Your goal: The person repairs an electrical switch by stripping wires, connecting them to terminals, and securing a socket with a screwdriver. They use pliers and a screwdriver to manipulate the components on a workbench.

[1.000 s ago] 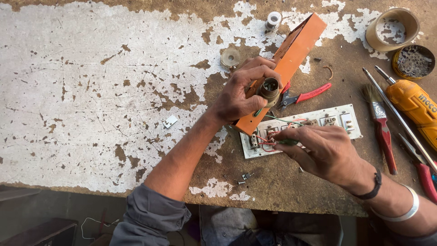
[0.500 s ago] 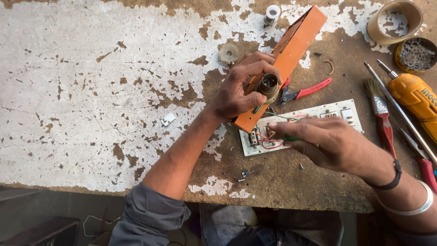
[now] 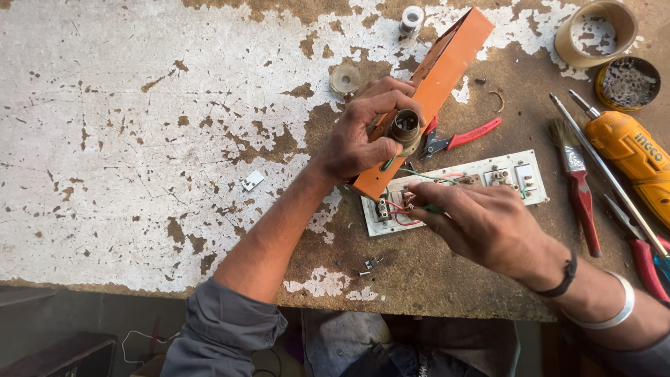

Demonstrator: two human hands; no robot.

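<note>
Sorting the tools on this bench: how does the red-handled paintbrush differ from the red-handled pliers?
The red-handled paintbrush lies in the open right of the white switch plate; the red-handled pliers are partly tucked behind the orange box. The paintbrush has one straight handle and a bristle head; the pliers show a curved grip and dark metal jaws. The paintbrush points up-down, the pliers slant. Neither is in the hands.

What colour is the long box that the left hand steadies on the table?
Orange: the long rectangular box shows best in the head view.
</note>
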